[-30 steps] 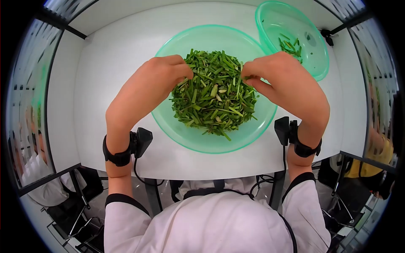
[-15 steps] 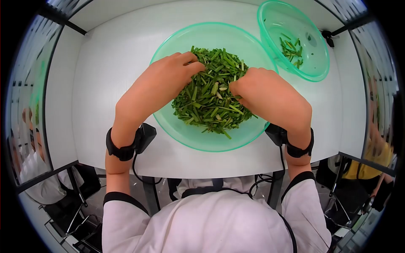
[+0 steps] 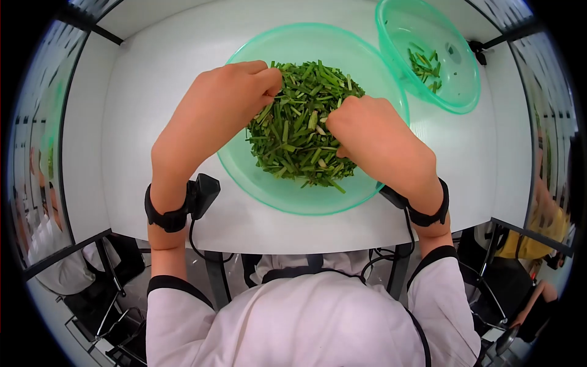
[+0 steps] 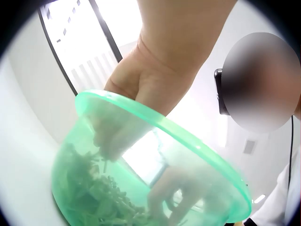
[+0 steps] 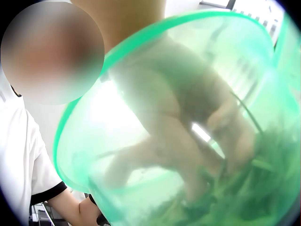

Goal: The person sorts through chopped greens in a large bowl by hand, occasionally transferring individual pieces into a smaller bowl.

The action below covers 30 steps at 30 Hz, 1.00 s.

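A heap of chopped green stems (image 3: 299,131) fills the middle of a wide translucent green bowl (image 3: 287,199) in the head view. My left hand (image 3: 229,95) is at the heap's upper left, fingers bent and tips together. Through the bowl wall in the left wrist view, a short stem hangs at those fingertips (image 4: 110,153). On the heap's right side, my right hand (image 3: 373,134) curls down into the greens, its back covering the fingertips from above. The right wrist view shows its fingers bent among the stems, hazy through the plastic.
A second green bowl (image 3: 422,24) stands at the back right, against the big bowl's rim, with several cut stems (image 3: 425,64) inside. White panels enclose the white table (image 3: 159,79) on its sides and back. Black cables (image 3: 391,254) hang at the front edge.
My right hand has moved left and inward, from the heap's upper right edge onto its right side. My left hand reached in over the greens, then drew back to the upper left.
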### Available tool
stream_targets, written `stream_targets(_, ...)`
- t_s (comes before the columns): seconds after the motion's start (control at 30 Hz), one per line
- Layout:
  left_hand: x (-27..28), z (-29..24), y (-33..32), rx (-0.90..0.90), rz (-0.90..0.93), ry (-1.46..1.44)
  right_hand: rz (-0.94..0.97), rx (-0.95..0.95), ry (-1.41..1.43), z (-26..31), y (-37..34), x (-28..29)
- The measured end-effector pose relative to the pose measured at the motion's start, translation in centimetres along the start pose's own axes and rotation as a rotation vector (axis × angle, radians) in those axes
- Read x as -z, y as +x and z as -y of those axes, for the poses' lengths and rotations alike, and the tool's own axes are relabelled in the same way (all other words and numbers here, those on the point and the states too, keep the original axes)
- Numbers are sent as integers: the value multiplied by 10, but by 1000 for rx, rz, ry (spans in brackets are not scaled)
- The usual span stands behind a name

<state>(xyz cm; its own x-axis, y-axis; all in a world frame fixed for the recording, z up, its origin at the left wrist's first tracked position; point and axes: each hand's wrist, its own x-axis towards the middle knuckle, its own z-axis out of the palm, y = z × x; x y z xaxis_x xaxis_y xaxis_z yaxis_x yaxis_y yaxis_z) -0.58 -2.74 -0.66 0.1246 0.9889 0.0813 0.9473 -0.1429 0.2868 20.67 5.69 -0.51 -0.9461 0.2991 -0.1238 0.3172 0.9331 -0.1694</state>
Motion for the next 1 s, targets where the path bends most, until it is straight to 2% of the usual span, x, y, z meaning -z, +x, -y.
stream_targets(0.13,10,-6,-4,-17,-30,41,-12,-11,-14,0,2,-2)
stream_targets(0.33,12,-8,-7,-41,-39,65,-180,85,110,-23,-5,-6)
stream_targets(0.47,13,-8,-8,-57,-21,73,-92,49,132,-25,-5,9)
stream_targets(0.6,11,-9,-6,-43,16,71,10,8,436,-39,-3,22)
stream_targets(0.63,11,-10,-6,-36,28,72,0,75,495,-45,-4,33)
stream_targets(0.73,11,-10,-7,-60,51,71,-228,-232,592,-55,-19,50)
stream_targets(0.8,10,-11,-7,-53,70,77,-346,-223,642,-83,-26,53)
stream_targets(1.0,5,-12,-7,-80,83,48,-510,-561,391,-173,-43,36)
